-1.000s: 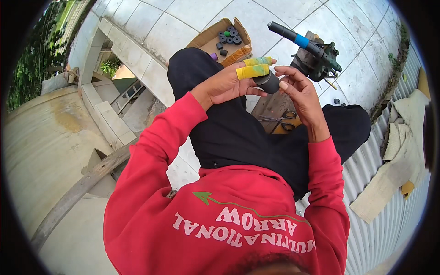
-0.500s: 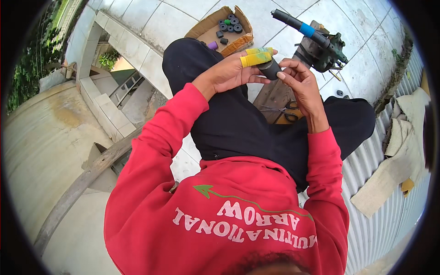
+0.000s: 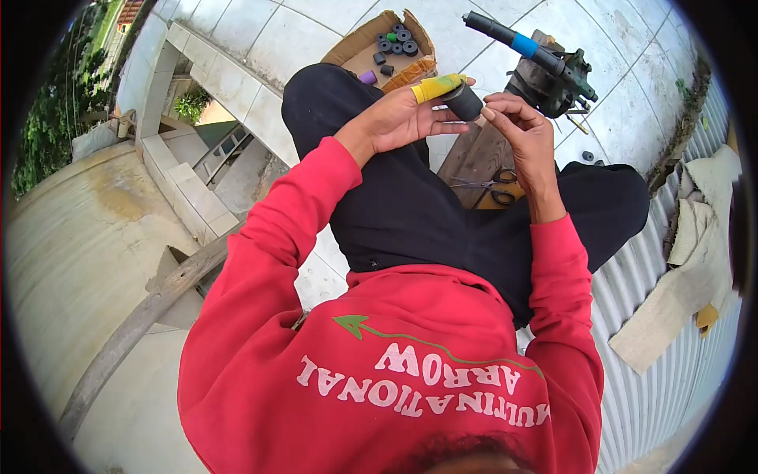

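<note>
Left hand (image 3: 395,120) grips yellow handle (image 3: 437,86); right hand (image 3: 523,130) pinches the black cylinder (image 3: 466,101) at its tip, perhaps a roller. Cardboard box (image 3: 365,49) far left.

Hidden bits
The left hand (image 3: 399,118) covers most of the yellow handle (image 3: 437,86); parts in the cardboard box (image 3: 410,71) behind it look too small to tell.

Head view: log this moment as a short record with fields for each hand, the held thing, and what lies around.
left hand: left hand grips a yellow-handled tool with a black cylindrical part at its end
right hand: right hand, fingertips at the black part
cardboard box: on the tiled floor, holds small black rings
scissors: on a wooden board by the legs
machine: dark, blue-banded handle, behind the hands
</note>
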Demonstrator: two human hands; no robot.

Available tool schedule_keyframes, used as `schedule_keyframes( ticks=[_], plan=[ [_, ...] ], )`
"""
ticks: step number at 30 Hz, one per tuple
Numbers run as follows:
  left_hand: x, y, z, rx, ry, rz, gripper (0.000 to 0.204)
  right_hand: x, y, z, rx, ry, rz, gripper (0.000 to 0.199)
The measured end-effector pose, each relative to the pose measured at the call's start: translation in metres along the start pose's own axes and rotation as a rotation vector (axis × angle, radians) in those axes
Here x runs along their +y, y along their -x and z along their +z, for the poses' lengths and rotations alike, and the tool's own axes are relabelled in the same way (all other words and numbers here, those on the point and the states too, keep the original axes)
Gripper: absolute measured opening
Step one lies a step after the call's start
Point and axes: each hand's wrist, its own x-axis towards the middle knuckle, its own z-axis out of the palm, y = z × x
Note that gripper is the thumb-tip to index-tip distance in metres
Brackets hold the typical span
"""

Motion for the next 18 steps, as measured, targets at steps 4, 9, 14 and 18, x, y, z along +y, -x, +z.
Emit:
schedule_keyframes(
  ticks=[4,9,14,18],
  plan=[
    [-0.0017,-0.0039,-0.006,-0.025,-0.017,-0.031,0.05,-0.0031,0.0012,0.0007,0.027,-0.057,0.037,0.015],
    [-0.0041,-0.0046,-0.0019,0.017,-0.005,-0.014,0.043,0.002,0.0014,-0.0038,0.024,-0.065,0.029,0.02],
    [-0.0046,-0.0042,-0.0003,0.011,-0.001,-0.022,0.042,-0.0039,0.0002,0.0,0.031,-0.022,0.111,0.024],
    [-0.0053,-0.005,0.0014,0.036,-0.002,-0.015,0.043,-0.0005,0.0044,0.0035,0.009,0.058,0.134,0.025]
  ],
)
